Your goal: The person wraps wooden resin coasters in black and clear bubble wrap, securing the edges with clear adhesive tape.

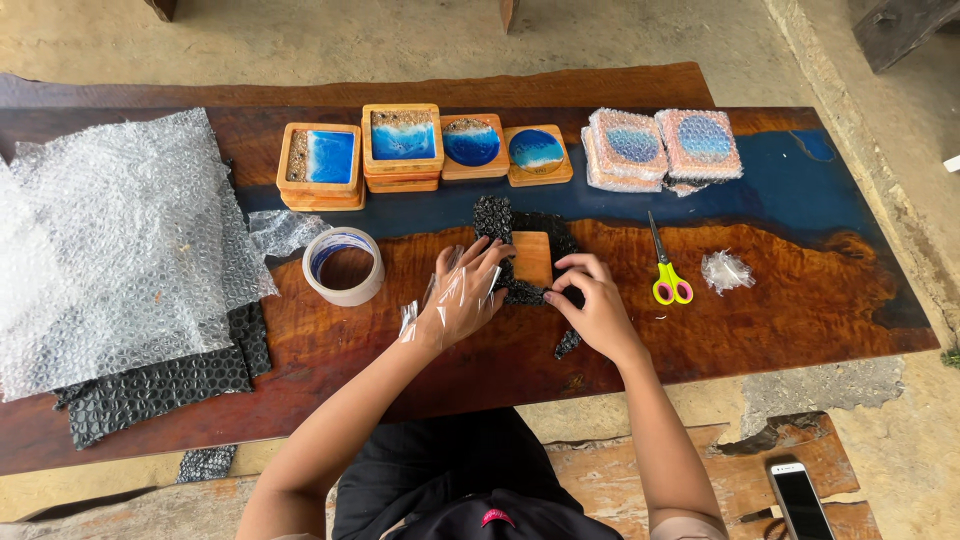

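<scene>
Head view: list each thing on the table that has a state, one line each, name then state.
Left hand: pressing clear tape onto the wrap.
Right hand: pinching the wrap's edge.
Wooden coaster: face down, partly wrapped.
Black bubble wrap: folded partly round the coaster.
Tape roll: lying flat.
Scissors: closed.
Bare coasters: unwrapped, some stacked.
Wrapped coasters: covered in clear bubble wrap.
Phone: screen dark.
</scene>
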